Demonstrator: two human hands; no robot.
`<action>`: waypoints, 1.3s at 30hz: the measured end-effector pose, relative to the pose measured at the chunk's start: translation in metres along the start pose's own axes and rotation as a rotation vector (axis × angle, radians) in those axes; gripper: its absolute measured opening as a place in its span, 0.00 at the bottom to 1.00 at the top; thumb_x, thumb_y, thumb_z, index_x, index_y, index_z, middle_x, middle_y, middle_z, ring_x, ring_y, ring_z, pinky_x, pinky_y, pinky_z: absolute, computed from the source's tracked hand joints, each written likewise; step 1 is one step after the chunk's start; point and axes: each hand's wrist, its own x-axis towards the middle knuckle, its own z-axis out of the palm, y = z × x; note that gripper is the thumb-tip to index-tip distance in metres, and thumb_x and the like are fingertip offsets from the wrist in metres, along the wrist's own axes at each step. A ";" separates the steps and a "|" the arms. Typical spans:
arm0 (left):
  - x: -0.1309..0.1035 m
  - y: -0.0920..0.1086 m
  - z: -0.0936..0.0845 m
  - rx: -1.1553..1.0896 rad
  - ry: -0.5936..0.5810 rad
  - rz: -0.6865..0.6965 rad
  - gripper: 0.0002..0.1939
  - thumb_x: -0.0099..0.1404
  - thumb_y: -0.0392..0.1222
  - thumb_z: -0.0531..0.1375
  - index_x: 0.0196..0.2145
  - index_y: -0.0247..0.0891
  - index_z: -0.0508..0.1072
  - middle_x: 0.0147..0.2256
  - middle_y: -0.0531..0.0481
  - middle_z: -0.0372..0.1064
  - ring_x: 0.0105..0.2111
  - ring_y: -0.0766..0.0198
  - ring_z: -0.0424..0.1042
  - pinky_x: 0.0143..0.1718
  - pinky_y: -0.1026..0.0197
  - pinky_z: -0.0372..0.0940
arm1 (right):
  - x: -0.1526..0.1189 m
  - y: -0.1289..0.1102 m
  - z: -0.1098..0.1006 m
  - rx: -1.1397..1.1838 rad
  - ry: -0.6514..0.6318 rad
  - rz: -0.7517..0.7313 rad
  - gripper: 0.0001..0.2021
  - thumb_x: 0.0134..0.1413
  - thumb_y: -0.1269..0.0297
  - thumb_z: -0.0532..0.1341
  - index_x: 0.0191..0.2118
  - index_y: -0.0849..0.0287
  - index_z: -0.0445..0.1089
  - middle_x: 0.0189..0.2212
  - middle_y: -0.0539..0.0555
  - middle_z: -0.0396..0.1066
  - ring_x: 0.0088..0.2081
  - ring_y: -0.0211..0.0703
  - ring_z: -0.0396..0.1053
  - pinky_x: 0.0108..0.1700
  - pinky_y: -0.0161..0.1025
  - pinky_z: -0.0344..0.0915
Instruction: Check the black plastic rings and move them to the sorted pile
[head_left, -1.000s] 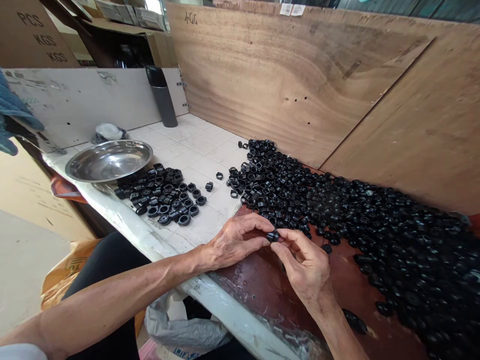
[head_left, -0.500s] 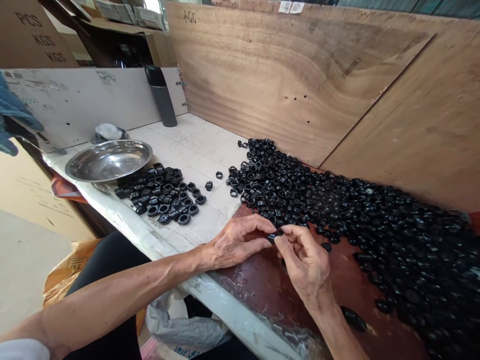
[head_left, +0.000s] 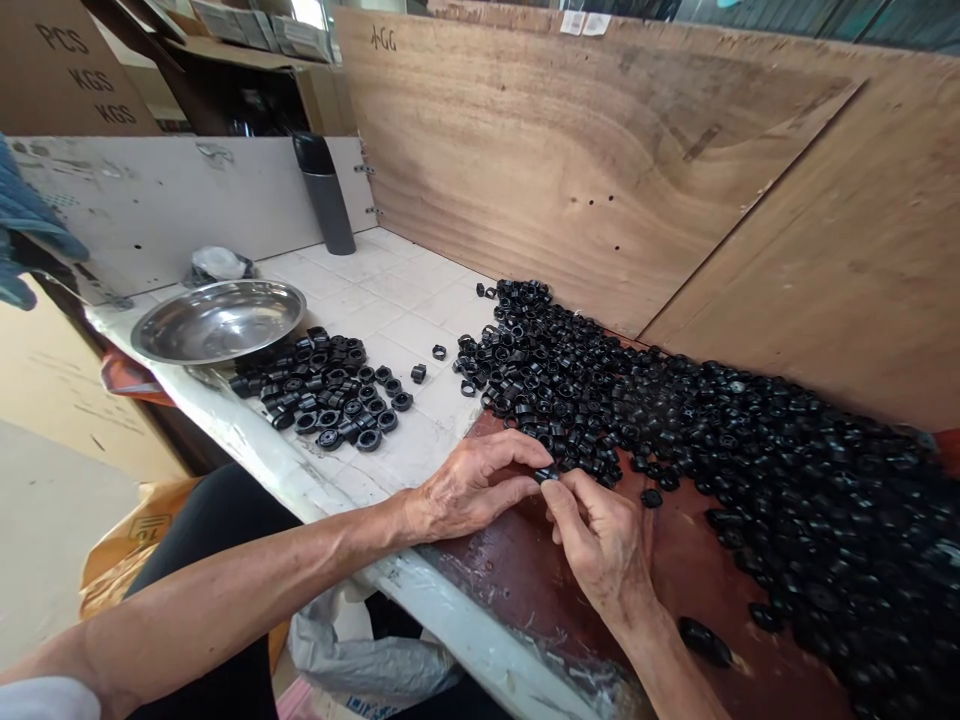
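- Far out toward ten o'clock from the black part (head_left: 547, 474) between the hands, a blue cloth (head_left: 37, 215) hangs over the end board (head_left: 172, 185).
- Nearer on that ten o'clock line, a steel bowl (head_left: 217, 322) sits on the tiled tabletop (head_left: 409, 270), with a plastic-wrapped bundle (head_left: 219, 264) just behind it.
- Between nine and ten o'clock, a smaller pile (head_left: 322, 390) of black pieces reaches up against the bowl, standing between it and the left hand (head_left: 465, 480).
- Toward eleven o'clock, a dark bottle (head_left: 325, 195) stands near the corner of the boards.
- At nine o'clock, the left hand has thumb and forefinger narrowed on the black part, its forearm lying across the table's near edge.
- The black part is held between both hands above the red-brown surface (head_left: 517, 570), mostly covered by fingertips.
- Between four and five o'clock, the right hand (head_left: 600, 535) pinches the part's right end with thumb and forefinger; its other fingers curl under, and I cannot tell whether they hide anything.
- Just past three o'clock lies a loose piece (head_left: 651, 497); between four and five, beside the right wrist, a dark oval object (head_left: 703, 641).
- From twelve round to four o'clock, a large heap (head_left: 720, 425) of black pieces fills the far side, backed by an upright plywood board (head_left: 540, 150).
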 end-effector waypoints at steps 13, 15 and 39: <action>0.000 -0.002 0.002 -0.052 0.008 -0.078 0.10 0.70 0.38 0.63 0.48 0.34 0.76 0.45 0.40 0.76 0.47 0.59 0.76 0.51 0.55 0.73 | 0.001 0.002 0.000 0.101 0.102 -0.084 0.07 0.66 0.66 0.61 0.43 0.55 0.78 0.34 0.52 0.80 0.32 0.42 0.79 0.36 0.36 0.75; 0.000 -0.002 0.003 -0.088 0.012 -0.139 0.10 0.69 0.39 0.64 0.47 0.34 0.77 0.45 0.41 0.77 0.46 0.59 0.76 0.51 0.55 0.72 | 0.002 0.003 -0.001 0.059 0.132 -0.198 0.08 0.65 0.69 0.61 0.44 0.55 0.78 0.39 0.55 0.80 0.38 0.46 0.79 0.43 0.40 0.76; 0.001 -0.002 0.005 0.024 -0.014 -0.067 0.11 0.70 0.39 0.63 0.49 0.35 0.75 0.46 0.41 0.77 0.45 0.58 0.77 0.48 0.56 0.73 | -0.002 0.011 0.005 0.004 0.203 -0.060 0.12 0.66 0.61 0.62 0.51 0.57 0.74 0.35 0.54 0.79 0.33 0.43 0.78 0.39 0.38 0.76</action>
